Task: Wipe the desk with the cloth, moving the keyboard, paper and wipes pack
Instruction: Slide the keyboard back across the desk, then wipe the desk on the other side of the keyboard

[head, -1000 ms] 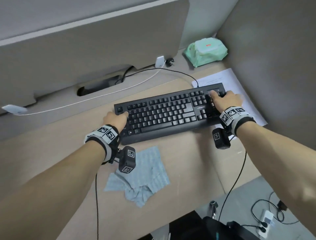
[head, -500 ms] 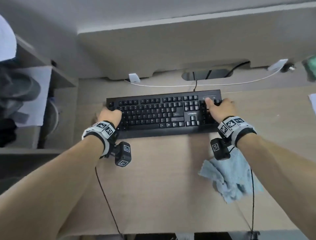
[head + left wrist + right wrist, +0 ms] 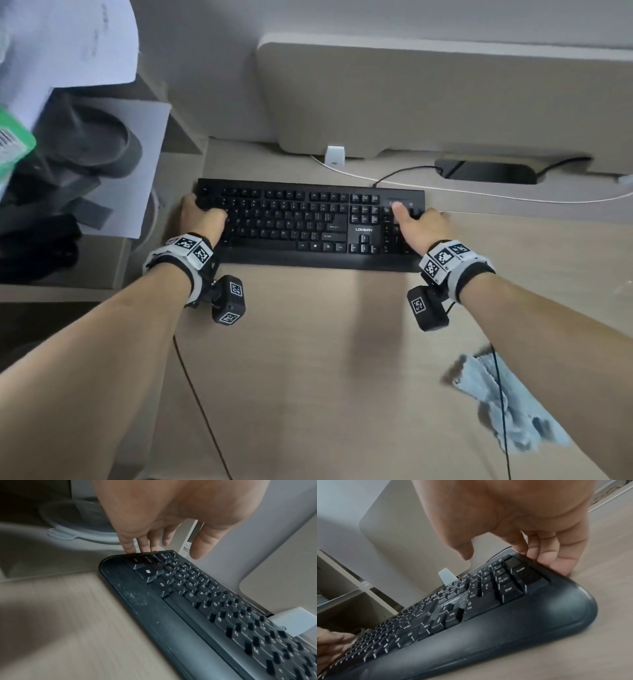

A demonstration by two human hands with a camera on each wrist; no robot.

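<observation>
Keyboard lies flat on the tabletop, left hand and right hand curling their fingers around its ends. Cloth lies crumpled near the right forearm. No container contents are discernible.

The black full-size plastic keyboard with white-lettered keys and a broad palm rest lies flat, keys up, on the pale wood-grain desk near its back edge. The crumpled light-blue cloth lies well apart, at the desk's front right.
</observation>
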